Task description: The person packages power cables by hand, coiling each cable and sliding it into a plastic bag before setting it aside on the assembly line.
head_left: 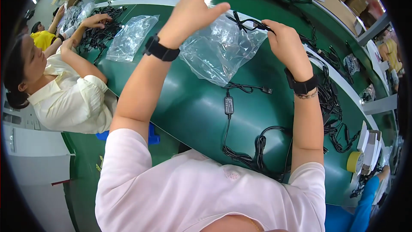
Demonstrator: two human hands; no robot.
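Observation:
A black cable, tied in a small bundle, is pinched in the fingers of my right hand above the far part of the green table. My left hand is raised over a clear plastic bag, its thumb and forefinger apart and nothing visible between them. The crumpled bag lies between my hands. Just nearer than it, another black cable with a small labelled box and a USB plug rests on the table. Its coiled length runs toward my chest.
A second clear bag lies to the left, beside a heap of black cables where a seated co-worker reaches. More cables pile up along the right. A yellow tape roll stands by white boxes; a blue-sleeved arm is close by.

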